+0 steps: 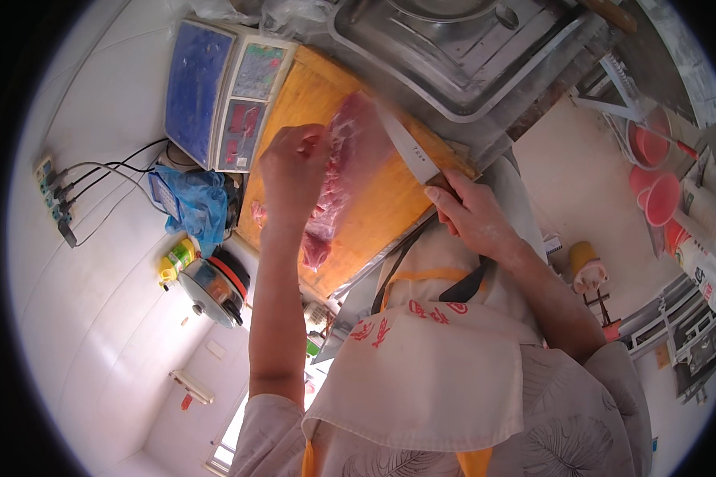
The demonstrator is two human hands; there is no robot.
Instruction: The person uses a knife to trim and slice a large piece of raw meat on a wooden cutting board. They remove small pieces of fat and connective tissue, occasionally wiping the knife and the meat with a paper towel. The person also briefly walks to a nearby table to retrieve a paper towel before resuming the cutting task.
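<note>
Meat [355, 155] is lying beside left hand [294, 163].
Right hand [473, 209] is gripping knife [410, 153]; left is curling, hold unclear.

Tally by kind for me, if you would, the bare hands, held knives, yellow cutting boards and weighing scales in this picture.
Hands: 2, the left hand and right hand
Held knife: 1
Yellow cutting board: 1
Weighing scale: 1
Total: 5
</note>
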